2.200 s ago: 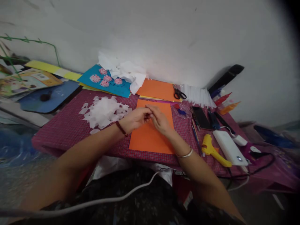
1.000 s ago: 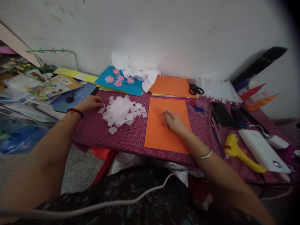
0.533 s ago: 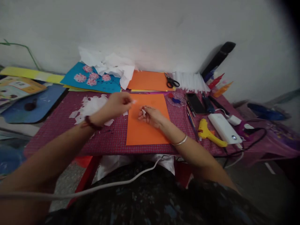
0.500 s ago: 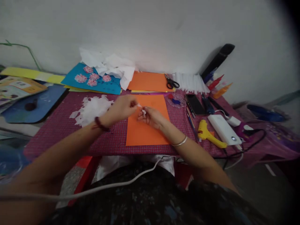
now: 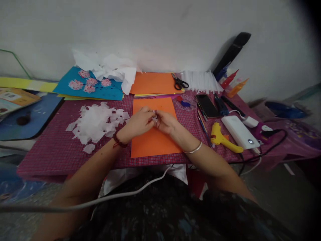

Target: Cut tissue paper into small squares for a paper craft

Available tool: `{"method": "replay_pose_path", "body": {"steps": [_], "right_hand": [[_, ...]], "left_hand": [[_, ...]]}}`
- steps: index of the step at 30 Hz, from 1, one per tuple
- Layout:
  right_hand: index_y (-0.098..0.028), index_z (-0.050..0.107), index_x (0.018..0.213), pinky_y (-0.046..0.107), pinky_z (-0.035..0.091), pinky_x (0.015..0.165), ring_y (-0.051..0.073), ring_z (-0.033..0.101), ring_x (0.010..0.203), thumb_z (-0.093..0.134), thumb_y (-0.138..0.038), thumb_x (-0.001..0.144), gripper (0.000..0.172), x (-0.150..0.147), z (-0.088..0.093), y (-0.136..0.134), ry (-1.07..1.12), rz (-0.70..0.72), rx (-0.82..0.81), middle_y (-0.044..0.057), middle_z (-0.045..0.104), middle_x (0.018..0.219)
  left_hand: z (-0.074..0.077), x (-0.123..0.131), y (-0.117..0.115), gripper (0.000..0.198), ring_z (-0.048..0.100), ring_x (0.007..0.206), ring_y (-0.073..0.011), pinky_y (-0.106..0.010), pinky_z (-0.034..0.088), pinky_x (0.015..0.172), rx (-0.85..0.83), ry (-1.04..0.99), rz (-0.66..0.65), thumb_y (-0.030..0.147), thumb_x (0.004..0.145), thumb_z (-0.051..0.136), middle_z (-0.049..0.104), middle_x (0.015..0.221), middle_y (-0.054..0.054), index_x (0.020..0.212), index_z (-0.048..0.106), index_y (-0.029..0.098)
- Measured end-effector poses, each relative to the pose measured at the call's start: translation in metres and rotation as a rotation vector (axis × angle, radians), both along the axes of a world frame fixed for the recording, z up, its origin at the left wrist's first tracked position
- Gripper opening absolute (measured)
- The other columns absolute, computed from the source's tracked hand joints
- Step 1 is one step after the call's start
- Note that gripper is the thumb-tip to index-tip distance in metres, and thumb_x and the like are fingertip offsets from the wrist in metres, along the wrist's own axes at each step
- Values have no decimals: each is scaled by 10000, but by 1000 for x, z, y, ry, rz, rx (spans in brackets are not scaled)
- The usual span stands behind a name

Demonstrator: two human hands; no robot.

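My left hand point(image 5: 140, 123) and my right hand point(image 5: 166, 122) meet above an orange sheet point(image 5: 152, 145) on the checked tablecloth. Between their fingertips is a small piece of white paper point(image 5: 154, 118), partly hidden, with the fingers of both hands closed on it. To the left of my left hand lies a loose heap of white paper pieces point(image 5: 94, 122), some spread toward my left wrist.
Behind are a blue sheet with pink blossoms point(image 5: 114, 91), crumpled white paper point(image 5: 110, 67), orange sheets point(image 5: 150, 83) and scissors point(image 5: 179, 82). At right lie a phone point(image 5: 207, 105), yellow glue gun point(image 5: 224, 140), white power bank point(image 5: 239, 132) and cables.
My left hand has come down from the paper pile side to meet my right hand, and their fingertips are now together. The view has shifted slightly, showing more of the heap.
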State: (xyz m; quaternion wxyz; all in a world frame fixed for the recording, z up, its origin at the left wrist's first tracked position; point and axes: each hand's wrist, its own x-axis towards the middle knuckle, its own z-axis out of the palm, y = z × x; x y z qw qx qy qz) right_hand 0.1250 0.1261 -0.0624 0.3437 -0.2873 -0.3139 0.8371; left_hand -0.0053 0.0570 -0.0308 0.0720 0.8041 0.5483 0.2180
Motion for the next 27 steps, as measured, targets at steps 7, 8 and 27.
{"method": "replay_pose_path", "body": {"steps": [7, 8, 27], "right_hand": [[-159, 592, 721, 175, 504, 578, 75, 549, 526, 430, -26, 966, 322, -4, 3, -8, -44, -10, -100, -23, 621, 603], [-160, 591, 720, 171, 503, 586, 73, 558, 539, 429, -31, 969, 325, -4, 4, -10, -46, -12, -103, -21, 628, 615], [-189, 590, 743, 166, 514, 560, 83, 584, 541, 446, -38, 912, 269, 2, 9, -12, -15, 59, -87, -34, 650, 612]], "left_hand": [[-16, 1, 8, 153, 559, 794, -200, -350, 464, 732, 4, -151, 187, 151, 865, 559, 549, 834, -49, 718, 597, 173], [-18, 2, 7, 155, 558, 795, -199, -347, 461, 728, 17, -156, 219, 152, 861, 570, 552, 837, -48, 710, 592, 176], [-30, 7, 0, 134, 537, 1230, -275, -444, 460, 1024, 253, -79, 254, 165, 945, 564, 644, 1298, -125, 924, 696, 155]]}}
